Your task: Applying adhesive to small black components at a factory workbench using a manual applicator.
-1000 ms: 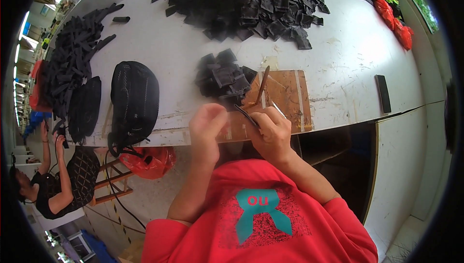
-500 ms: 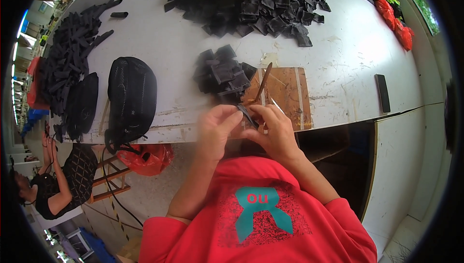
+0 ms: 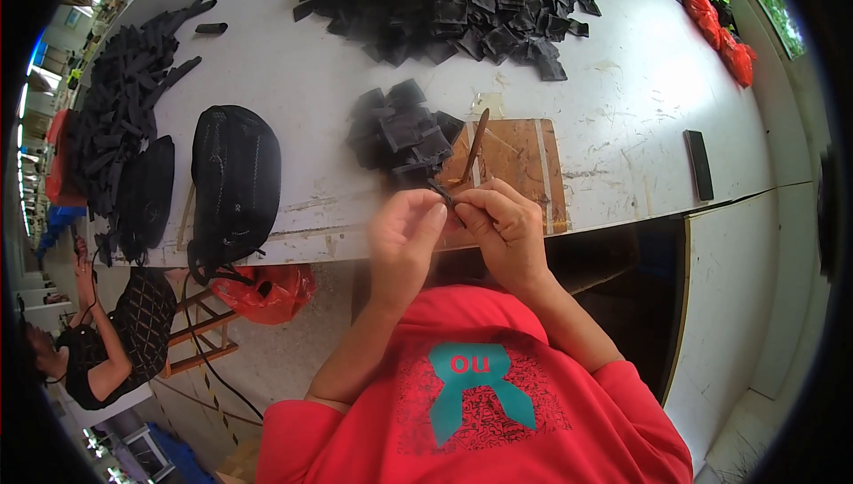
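Observation:
Close to the table's front edge, both my hands pinch one small black fabric piece (image 3: 443, 194). The fingers of my left hand (image 3: 405, 240) are closed on its left side, thumb and forefinger together. My right hand (image 3: 510, 233) grips the other side, its fingers curled in. Most of the piece is hidden by my fingertips. Just beyond my hands lies a small heap of black fabric pieces (image 3: 404, 133). Beside that heap, a brown wooden board (image 3: 524, 155) carries a narrow, brown, curved strip (image 3: 476, 146).
A large pile of black pieces (image 3: 506, 17) covers the far middle of the white table (image 3: 622, 128). Black strips (image 3: 124, 84) and a black pouch (image 3: 235, 182) lie left. A dark bar (image 3: 698, 166) lies right. Another person (image 3: 93, 351) sits at the left.
My right fingers have curled in and drawn closer to my left fingertips around the black piece. A thin pale sliver beside my right hand no longer shows. The view has shifted slightly.

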Tool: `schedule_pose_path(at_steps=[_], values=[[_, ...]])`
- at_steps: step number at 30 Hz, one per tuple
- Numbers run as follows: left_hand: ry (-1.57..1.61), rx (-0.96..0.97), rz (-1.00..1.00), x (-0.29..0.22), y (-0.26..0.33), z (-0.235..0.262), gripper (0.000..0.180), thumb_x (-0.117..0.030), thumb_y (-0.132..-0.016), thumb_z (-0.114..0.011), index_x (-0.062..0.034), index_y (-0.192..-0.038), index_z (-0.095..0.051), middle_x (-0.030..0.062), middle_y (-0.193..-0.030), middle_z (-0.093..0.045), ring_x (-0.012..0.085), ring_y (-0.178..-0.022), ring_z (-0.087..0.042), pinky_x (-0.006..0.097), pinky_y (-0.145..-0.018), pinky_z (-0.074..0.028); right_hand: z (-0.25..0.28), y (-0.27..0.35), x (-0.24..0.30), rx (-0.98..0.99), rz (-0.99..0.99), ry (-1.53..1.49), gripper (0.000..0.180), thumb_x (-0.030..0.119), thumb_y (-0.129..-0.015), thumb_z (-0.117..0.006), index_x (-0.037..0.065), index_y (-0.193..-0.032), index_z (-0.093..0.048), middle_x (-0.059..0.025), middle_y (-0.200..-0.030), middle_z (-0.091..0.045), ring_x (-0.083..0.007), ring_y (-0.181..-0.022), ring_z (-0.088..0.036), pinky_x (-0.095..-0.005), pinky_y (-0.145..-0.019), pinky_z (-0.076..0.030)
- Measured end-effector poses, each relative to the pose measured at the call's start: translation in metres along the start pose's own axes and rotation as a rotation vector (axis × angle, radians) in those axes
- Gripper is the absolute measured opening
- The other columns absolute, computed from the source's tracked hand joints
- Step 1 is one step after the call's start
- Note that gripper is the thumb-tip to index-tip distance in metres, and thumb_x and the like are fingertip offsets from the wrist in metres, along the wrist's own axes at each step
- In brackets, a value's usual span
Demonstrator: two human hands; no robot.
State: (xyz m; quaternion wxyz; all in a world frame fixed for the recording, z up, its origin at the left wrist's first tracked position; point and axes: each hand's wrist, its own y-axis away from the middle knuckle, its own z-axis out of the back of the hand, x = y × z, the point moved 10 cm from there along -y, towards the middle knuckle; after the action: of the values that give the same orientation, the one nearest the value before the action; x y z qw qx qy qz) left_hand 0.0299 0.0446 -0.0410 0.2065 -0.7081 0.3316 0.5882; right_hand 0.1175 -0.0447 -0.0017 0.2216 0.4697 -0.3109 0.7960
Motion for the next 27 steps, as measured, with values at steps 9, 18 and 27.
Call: schedule_pose_path(at_steps=[9, 18, 27], values=[[-0.061, -0.016, 0.02, 0.012, -0.003, 0.005, 0.007, -0.004, -0.081, -0.057, 0.0006, -0.086, -0.054, 0.0027, -0.078, -0.057, 0.0073, -0.068, -0.054, 0.02, -0.061, -0.046, -0.009, 0.003, -0.01, 0.046, -0.054, -0.057, 0.008, 0.0, -0.08, -0.053, -0.002, -0.086, -0.058, -0.0095, -0.074, -0.055, -0.0174, -0.063, -0.056, -0.0248, -0.054, -0.043], [-0.157, -0.058, 0.001, 0.012, -0.004, 0.007, 0.008, -0.004, -0.082, -0.056, 0.0024, -0.087, -0.056, 0.003, -0.075, -0.058, 0.0057, -0.067, -0.053, 0.019, -0.059, -0.043, -0.009, 0.002, -0.005, 0.011, 0.004, 0.023, 0.009, 0.0, -0.078, -0.055, -0.002, -0.086, -0.059, -0.0106, -0.075, -0.056, -0.0229, -0.065, -0.058, -0.0276, -0.056, -0.045], [-0.317, -0.006, -0.107, 0.013, -0.007, 0.009, 0.01, -0.005, -0.08, -0.056, 0.0009, -0.089, -0.056, 0.0033, -0.074, -0.058, 0.0081, -0.067, -0.053, 0.023, -0.059, -0.044, -0.012, 0.003, -0.022, 0.033, -0.145, -0.096, 0.012, 0.002, -0.071, -0.064, -0.001, -0.082, -0.06, -0.0098, -0.075, -0.057, -0.0233, -0.062, -0.058, -0.0274, -0.056, -0.046]])
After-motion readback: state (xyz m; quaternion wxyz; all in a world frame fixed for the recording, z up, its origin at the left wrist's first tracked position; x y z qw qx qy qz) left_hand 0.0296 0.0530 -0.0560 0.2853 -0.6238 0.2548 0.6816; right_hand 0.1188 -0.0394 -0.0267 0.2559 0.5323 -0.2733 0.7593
